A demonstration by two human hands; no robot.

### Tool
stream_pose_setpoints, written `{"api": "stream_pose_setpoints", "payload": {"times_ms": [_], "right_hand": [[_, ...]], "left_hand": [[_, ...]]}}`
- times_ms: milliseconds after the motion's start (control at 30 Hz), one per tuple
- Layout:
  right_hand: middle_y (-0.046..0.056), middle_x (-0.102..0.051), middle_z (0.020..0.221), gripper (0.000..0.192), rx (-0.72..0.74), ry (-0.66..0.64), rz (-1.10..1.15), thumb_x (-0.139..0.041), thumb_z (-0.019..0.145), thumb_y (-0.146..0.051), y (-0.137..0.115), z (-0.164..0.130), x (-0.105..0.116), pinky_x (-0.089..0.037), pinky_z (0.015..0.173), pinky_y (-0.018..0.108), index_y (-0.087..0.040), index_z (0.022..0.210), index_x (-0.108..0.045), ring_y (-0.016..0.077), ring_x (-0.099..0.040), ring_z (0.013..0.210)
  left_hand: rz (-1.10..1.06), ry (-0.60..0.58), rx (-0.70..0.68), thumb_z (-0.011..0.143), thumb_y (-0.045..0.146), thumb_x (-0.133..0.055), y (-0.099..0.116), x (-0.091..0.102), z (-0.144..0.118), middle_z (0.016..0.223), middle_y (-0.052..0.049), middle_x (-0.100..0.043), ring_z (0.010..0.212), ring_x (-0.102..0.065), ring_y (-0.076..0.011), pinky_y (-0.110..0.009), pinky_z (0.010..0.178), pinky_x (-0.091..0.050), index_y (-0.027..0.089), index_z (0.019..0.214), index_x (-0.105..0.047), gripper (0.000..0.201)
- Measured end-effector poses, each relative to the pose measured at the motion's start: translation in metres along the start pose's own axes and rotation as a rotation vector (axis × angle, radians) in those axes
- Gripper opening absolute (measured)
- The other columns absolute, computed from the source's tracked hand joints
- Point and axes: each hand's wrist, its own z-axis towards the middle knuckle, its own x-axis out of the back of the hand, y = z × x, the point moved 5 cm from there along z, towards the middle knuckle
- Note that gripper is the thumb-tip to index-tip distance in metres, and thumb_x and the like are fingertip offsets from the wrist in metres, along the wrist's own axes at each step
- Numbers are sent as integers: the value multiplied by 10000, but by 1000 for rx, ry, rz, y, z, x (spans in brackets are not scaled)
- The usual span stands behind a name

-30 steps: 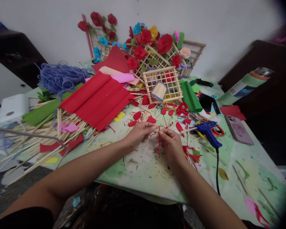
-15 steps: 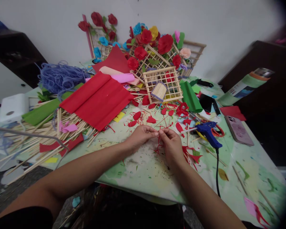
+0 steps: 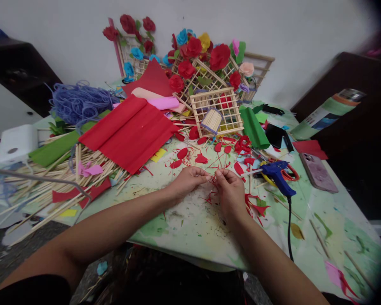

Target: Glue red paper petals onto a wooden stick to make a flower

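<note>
Right hand (image 3: 231, 191) has parted slightly from left hand (image 3: 188, 182).
Left of the glue gun (image 3: 278, 174), both pinch, seemingly on red strips (image 3: 213, 182) exposed between.

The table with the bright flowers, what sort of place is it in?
It looks like a craft room or small workshop, though I can't tell which. The blue glue gun, big red sheet and flowers that look made of paper show it.
</note>
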Motion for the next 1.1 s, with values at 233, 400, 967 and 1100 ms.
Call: {"api": "stream_pose_setpoints", "payload": {"times_ms": [233, 400, 967, 1100], "right_hand": [[-53, -450, 605, 179, 125, 74, 67, -684, 709, -341, -17, 5, 10, -354, 561, 235, -201, 706, -573, 85, -395, 549], [-38, -470, 620, 169, 57, 1, 71, -691, 693, -329, -13, 4, 6, -350, 561, 241, -194, 697, -589, 94, -404, 563], [-28, -512, 553, 182, 157, -176, -590, -551, 759, -322, -4, 3, -3, -340, 512, 241, -163, 696, -617, 114, -422, 511], [0, -548, 569, 245, 272, -179, -826, -523, 802, -333, -10, 2, -4, -340, 539, 251, -166, 648, -615, 136, -466, 555]], "left_hand": [[-1, 12, 25, 675, 359, -702, 1, 0, -1, 468, 84, -369, 392, -231, -37, -214, 416, -128, 156, 716, -554, 256], [-60, -4, -42, 804, 433, -559, 6, -2, -4, 459, 95, -242, 398, -165, -45, -220, 421, -104, 144, 732, -557, 298], [-104, 53, -86, 791, 265, -554, 6, 2, 2, 600, 10, -585, 452, -444, -62, -177, 438, -291, 138, 846, -554, 139], [-137, 118, -150, 787, 250, -562, 9, 8, 3, 605, 5, -591, 473, -449, -61, -174, 464, -315, 127, 855, -552, 141]]}}
